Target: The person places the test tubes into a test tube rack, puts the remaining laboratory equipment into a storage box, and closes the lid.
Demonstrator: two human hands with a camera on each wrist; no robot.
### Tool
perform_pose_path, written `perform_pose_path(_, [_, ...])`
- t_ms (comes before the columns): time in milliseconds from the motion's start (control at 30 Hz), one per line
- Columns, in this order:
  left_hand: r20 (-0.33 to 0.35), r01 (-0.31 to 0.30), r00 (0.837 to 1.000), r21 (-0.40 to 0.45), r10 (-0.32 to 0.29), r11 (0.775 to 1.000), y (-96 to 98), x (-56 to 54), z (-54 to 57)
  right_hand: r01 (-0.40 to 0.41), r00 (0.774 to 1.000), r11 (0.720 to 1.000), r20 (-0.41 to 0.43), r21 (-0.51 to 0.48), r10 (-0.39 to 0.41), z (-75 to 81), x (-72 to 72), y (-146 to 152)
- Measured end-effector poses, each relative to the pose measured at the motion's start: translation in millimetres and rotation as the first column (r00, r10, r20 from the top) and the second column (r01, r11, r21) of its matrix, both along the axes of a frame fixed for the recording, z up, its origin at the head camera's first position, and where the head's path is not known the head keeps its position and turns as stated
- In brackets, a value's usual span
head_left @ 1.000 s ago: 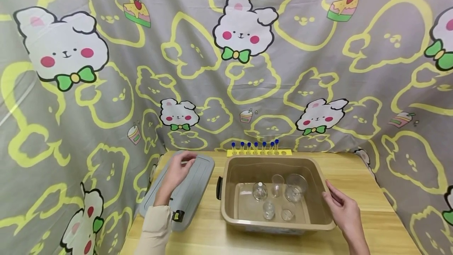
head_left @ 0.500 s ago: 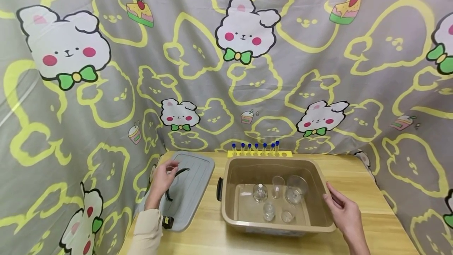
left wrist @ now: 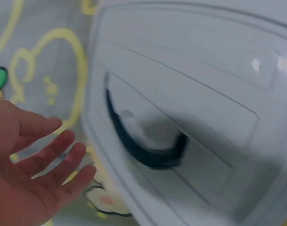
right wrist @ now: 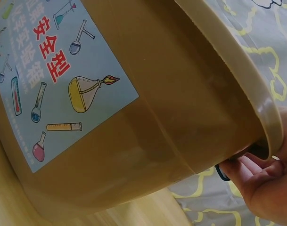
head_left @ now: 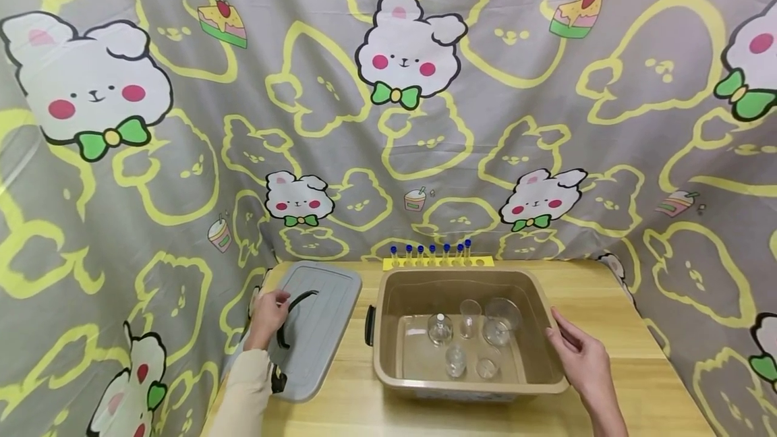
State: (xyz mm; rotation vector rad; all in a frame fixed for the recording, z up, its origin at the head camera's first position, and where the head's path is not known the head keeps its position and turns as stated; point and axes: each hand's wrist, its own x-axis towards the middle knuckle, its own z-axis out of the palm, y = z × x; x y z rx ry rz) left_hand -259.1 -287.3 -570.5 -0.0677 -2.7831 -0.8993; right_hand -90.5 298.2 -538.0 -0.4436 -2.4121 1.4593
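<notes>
My left hand (head_left: 267, 319) hovers at the left edge of a grey lid (head_left: 336, 302) lying on the table. Its fingers (left wrist: 68, 143) are relaxed and hold nothing, apart from the lid's raised black handle (left wrist: 150, 157). My right hand (head_left: 583, 349) grips the right side of a brown plastic storage box (head_left: 467, 388), thumb at the rim and fingers curled below it (right wrist: 268, 176). A black piece (right wrist: 222, 173) shows by those fingertips. Inside the box stand a round glass vessel with a white top (head_left: 440, 330), a tall clear glass (head_left: 470, 319) and a wide glass beaker (head_left: 500, 322).
Two more clear glass vessels, one upright (head_left: 455, 361) and one low (head_left: 487, 368), are nearer the box's front. Behind the box, a yellow rack (head_left: 388, 263) holds several blue-capped tubes. A blue printed label (right wrist: 53, 136) covers the box's front. Patterned curtain (head_left: 340, 120) encloses the wooden table (head_left: 619, 315).
My left hand has moved left and down from above the lid to its left edge, uncovering the black handle. The right hand has stayed on the box.
</notes>
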Motion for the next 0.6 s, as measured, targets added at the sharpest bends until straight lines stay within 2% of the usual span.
perform_pose_path(167, [0.077, -0.027, 0.997, -0.054, 0.031, 0.998, -6.7, -4.1, -25.1, 0.015, 1.0, 1.0, 0.023, 0.006, -0.015, 0.5, 2.0, 1.2])
perform_pose_path(233, [0.134, -0.05, 0.989, -0.06, 0.058, 0.997, -5.7, -4.6, -34.6, 0.02, 1.0, 1.0, 0.023, 0.018, -0.021, -0.1, 3.7, 2.8])
perform_pose_path(333, [0.183, -0.086, 0.978, -0.076, 0.099, 0.993, -6.7, -5.2, -46.1, 0.02, 1.0, 0.999, 0.01, 0.029, -0.02, -1.0, 3.4, 3.0])
perform_pose_path(467, [0.178, -0.122, 0.974, -0.116, 0.142, 0.986, -10.7, -6.8, -50.5, 0.016, 1.0, 1.0, 0.002, -0.001, -0.016, -1.2, 0.0, -0.5])
perform_pose_path(600, [0.166, -0.132, 0.973, -0.158, 0.158, 0.979, -10.6, -10.5, -48.7, 0.016, 1.0, 1.0, 0.009, -0.018, -0.015, 0.2, -2.6, -3.0])
